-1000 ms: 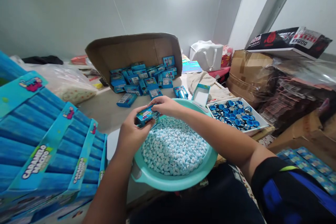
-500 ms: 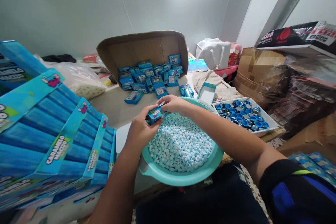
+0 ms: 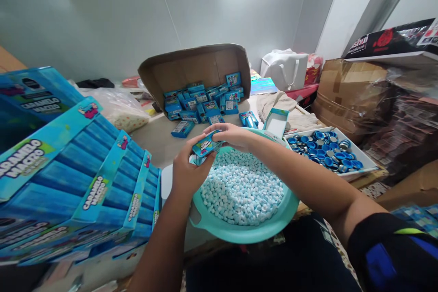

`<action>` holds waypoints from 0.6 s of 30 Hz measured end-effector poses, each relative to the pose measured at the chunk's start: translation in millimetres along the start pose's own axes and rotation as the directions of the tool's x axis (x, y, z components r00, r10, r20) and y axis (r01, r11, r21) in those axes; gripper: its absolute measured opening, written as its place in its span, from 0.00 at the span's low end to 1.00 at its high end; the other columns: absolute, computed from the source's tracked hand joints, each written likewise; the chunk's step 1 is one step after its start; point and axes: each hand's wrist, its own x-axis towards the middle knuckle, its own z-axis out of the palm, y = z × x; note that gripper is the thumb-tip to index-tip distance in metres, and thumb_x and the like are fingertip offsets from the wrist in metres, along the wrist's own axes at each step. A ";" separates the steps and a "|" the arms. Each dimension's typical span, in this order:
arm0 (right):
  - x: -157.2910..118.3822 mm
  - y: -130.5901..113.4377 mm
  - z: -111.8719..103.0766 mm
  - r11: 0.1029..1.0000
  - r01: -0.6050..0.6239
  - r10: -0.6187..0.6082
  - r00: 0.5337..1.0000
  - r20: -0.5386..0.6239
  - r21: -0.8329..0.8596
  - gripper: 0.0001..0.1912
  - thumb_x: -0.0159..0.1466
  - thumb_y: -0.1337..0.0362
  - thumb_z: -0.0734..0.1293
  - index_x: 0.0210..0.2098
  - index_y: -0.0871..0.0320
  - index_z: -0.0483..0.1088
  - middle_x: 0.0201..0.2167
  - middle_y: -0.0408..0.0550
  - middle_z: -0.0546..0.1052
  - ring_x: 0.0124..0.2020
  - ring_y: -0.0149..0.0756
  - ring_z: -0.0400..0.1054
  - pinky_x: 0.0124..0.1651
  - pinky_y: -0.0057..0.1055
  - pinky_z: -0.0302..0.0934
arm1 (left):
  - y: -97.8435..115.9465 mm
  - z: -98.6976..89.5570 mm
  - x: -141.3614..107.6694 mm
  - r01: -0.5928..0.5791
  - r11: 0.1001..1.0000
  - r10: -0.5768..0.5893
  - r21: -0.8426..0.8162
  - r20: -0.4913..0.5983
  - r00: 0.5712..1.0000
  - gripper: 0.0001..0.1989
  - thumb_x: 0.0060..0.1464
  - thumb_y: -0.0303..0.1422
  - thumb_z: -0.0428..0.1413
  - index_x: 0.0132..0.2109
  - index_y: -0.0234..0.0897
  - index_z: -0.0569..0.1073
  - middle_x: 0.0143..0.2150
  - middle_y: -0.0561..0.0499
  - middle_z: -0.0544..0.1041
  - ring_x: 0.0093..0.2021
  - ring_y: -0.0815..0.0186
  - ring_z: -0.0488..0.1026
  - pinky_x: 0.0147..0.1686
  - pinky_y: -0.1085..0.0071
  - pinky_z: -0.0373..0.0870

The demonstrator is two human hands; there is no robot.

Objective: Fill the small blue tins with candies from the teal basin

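A small blue candy box (image 3: 206, 143) with printed lettering is held between both hands above the back left rim of a turquoise basin (image 3: 239, 236). My left hand (image 3: 191, 162) wraps round its left side, thumb at the front. My right hand (image 3: 229, 136) grips its right end, fingers over the top; part of the box is hidden by them. Below, the basin is full of small pale blue and white candies (image 3: 246, 187). Something pale blue shows under the box by my left palm, too small to tell.
Stacked blue display cartons (image 3: 78, 159) rise close on the left. Behind the basin, a tipped cardboard box (image 3: 191, 66) holds several small blue boxes. A white tray (image 3: 367, 166) of blue caps sits right, near an open box sleeve (image 3: 275, 123).
The candy box has tilted in my hands, its printed face turning more upward. The whole view has shifted slightly, so the surroundings appear farther right.
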 end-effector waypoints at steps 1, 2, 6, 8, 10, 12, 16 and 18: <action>-0.2 -0.4 1.4 0.999 0.017 -0.016 1.000 -0.019 0.045 0.13 0.56 0.74 0.69 0.40 0.56 0.76 0.36 0.44 0.77 0.37 0.31 0.70 0.39 0.27 0.64 | -1.1 0.9 0.3 0.021 0.999 -0.021 -0.025 -0.019 1.000 0.26 0.51 0.40 0.67 0.57 0.44 0.75 0.54 0.47 0.80 0.48 0.58 0.81 0.45 0.63 0.80; -0.3 -0.7 2.6 0.995 0.032 -0.028 0.999 -0.039 0.095 0.12 0.56 0.74 0.69 0.39 0.56 0.75 0.37 0.45 0.77 0.37 0.31 0.70 0.38 0.27 0.64 | -2.1 1.7 0.8 0.038 0.998 -0.040 -0.051 -0.029 0.999 0.27 0.50 0.41 0.67 0.57 0.43 0.75 0.54 0.47 0.80 0.47 0.58 0.81 0.45 0.64 0.80; 3.0 0.6 3.0 0.971 0.137 -0.106 0.981 -0.160 0.194 0.11 0.60 0.70 0.65 0.42 0.57 0.72 0.43 0.47 0.79 0.39 0.31 0.72 0.41 0.27 0.67 | -5.4 4.2 4.0 0.097 0.985 -0.112 -0.143 -0.101 0.989 0.28 0.48 0.39 0.69 0.56 0.41 0.74 0.49 0.47 0.81 0.42 0.59 0.81 0.43 0.64 0.81; 7.7 4.8 2.1 0.990 0.115 -0.132 0.962 -0.239 -0.086 0.13 0.65 0.67 0.59 0.47 0.56 0.70 0.45 0.49 0.79 0.41 0.31 0.74 0.43 0.28 0.68 | -6.7 6.0 6.0 0.121 0.975 -0.155 -0.184 -0.187 0.970 0.28 0.47 0.38 0.69 0.55 0.40 0.74 0.46 0.47 0.81 0.42 0.59 0.81 0.42 0.64 0.81; 12.8 12.9 3.3 0.879 -0.014 -0.121 0.960 -0.251 -0.476 0.17 0.67 0.68 0.54 0.49 0.57 0.70 0.45 0.50 0.80 0.41 0.32 0.75 0.43 0.29 0.69 | -8.5 8.3 8.1 0.122 0.965 -0.182 -0.230 -0.262 0.948 0.27 0.47 0.37 0.68 0.55 0.39 0.74 0.46 0.47 0.81 0.43 0.59 0.81 0.44 0.64 0.81; 15.3 24.3 8.4 0.689 -0.093 -0.065 0.980 -0.189 -0.719 0.15 0.66 0.69 0.56 0.46 0.58 0.72 0.42 0.51 0.80 0.42 0.37 0.75 0.44 0.32 0.68 | -11.7 9.6 10.2 0.105 0.959 -0.189 -0.263 -0.316 0.930 0.27 0.48 0.36 0.67 0.55 0.39 0.73 0.46 0.47 0.80 0.44 0.59 0.81 0.46 0.63 0.80; 8.4 48.2 25.5 0.470 -0.035 0.066 0.998 -0.004 -0.882 0.10 0.59 0.67 0.68 0.41 0.60 0.76 0.45 0.58 0.79 0.49 0.53 0.72 0.51 0.41 0.66 | -25.9 -1.8 13.4 0.123 0.965 -0.205 -0.233 -0.375 0.904 0.26 0.49 0.37 0.66 0.55 0.40 0.71 0.49 0.47 0.78 0.46 0.60 0.80 0.48 0.64 0.79; 2.8 55.5 31.3 0.384 0.022 0.133 0.988 0.079 -0.923 0.15 0.59 0.61 0.71 0.44 0.61 0.77 0.49 0.62 0.77 0.51 0.58 0.71 0.52 0.45 0.65 | -35.1 -16.2 12.3 0.199 0.960 -0.259 -0.198 -0.347 0.901 0.26 0.46 0.35 0.67 0.53 0.40 0.71 0.47 0.48 0.78 0.46 0.60 0.79 0.48 0.64 0.79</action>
